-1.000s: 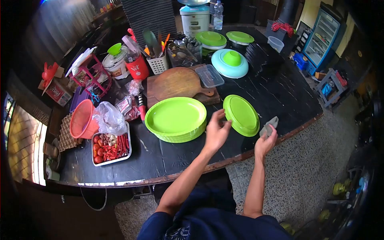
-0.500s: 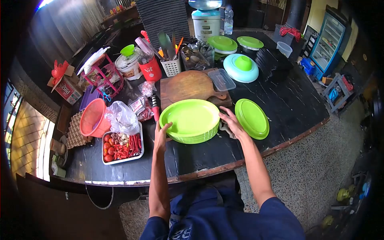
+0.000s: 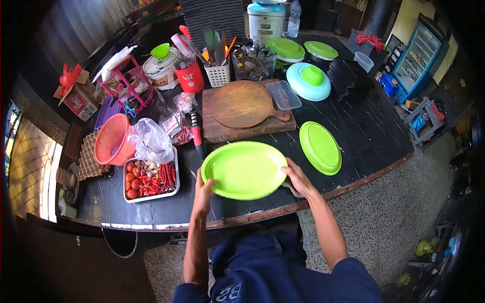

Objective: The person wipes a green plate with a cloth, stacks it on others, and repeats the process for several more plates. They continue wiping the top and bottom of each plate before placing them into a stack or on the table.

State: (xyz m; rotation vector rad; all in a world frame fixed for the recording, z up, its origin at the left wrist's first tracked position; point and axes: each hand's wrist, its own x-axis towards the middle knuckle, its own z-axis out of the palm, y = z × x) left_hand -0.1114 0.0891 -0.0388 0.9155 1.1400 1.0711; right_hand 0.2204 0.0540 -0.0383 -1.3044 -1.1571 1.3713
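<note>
Both hands grip a stack of lime-green oval plates point(image 3: 244, 170) near the table's front edge, with the top plate's inside facing me. At its left end is my left hand point(image 3: 203, 191), thumb over the rim and fingers underneath. My right hand point(image 3: 298, 179) clasps the right end, its fingers partly hidden below the rim. To the right, a single green oval plate point(image 3: 320, 148) lies upside down on the black table point(image 3: 371, 131). Beyond the stack, a round wooden board with a handle point(image 3: 243, 103) rests on a thicker rectangular board point(image 3: 214, 132).
A tray point(image 3: 151, 196) of tomatoes, chillies and garlic stands left, beside a coral basket point(image 3: 114, 140) and a plastic bag point(image 3: 150, 141). Behind the boards are a red cutlery holder point(image 3: 190, 77), a white utensil basket point(image 3: 218, 76) and a pale-blue lidded dish point(image 3: 308, 83).
The plate stack has come toward me, away from the boards, and tilted so its inside faces me more. Both hands moved with it, and the view shifted slightly.
</note>
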